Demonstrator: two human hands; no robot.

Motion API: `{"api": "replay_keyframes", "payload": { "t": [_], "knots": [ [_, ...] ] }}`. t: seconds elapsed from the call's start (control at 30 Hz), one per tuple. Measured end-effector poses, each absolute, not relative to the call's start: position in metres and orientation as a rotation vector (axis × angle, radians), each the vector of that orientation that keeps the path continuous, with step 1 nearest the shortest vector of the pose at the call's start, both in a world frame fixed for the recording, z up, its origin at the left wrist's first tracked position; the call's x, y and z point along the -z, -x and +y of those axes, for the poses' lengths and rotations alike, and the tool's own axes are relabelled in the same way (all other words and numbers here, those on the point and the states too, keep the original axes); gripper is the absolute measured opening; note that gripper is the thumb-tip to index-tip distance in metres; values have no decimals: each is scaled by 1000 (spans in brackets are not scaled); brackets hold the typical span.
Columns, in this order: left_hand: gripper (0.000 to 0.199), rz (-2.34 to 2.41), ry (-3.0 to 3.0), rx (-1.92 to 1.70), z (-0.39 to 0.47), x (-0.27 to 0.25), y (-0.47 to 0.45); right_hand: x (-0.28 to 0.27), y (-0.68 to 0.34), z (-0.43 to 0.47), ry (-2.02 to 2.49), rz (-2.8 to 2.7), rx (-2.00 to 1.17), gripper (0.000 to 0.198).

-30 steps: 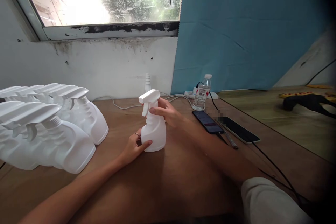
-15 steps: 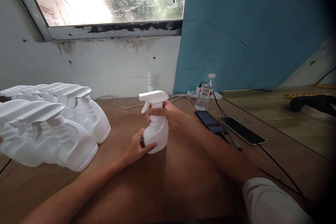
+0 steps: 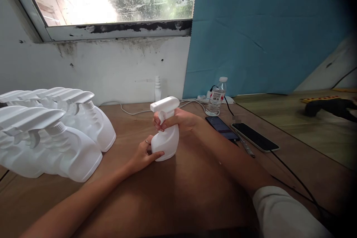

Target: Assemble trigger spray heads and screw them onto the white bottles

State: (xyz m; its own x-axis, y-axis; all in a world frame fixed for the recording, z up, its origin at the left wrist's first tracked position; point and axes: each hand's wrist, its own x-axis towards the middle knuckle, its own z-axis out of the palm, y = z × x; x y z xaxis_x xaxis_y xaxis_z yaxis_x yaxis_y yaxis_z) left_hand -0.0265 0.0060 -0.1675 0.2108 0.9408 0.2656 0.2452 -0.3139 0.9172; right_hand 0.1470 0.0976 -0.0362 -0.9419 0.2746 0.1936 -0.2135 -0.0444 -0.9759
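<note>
While two overlapping rows of smooth white plastic spray bottles with ribbed collars, too crowded to count, fill the left of the worktop, one left hand wearing one ring has its fingers around the lower body of a single matte white bottle. This bottle is roughly upright near the worktop's middle, curved below, with one boxy trigger head; one right hand has its fingers wrapped just beneath that head. Farther right come one clear plastic water bottle, then two flat, round-cornered phones with one slim grey tool between them
</note>
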Motion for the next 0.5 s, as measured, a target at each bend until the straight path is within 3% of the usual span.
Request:
{"api": "replay_keyframes", "payload": {
  "t": [0.1,0.5],
  "knots": [
    [41,1094,-1676,-1143,7,166,26,35,-146,97,64,-1877,-2057,26],
    [42,1197,-1778,-1139,5,167,25,35,-144,88,116,-1831,-2018,18]
  ]
}}
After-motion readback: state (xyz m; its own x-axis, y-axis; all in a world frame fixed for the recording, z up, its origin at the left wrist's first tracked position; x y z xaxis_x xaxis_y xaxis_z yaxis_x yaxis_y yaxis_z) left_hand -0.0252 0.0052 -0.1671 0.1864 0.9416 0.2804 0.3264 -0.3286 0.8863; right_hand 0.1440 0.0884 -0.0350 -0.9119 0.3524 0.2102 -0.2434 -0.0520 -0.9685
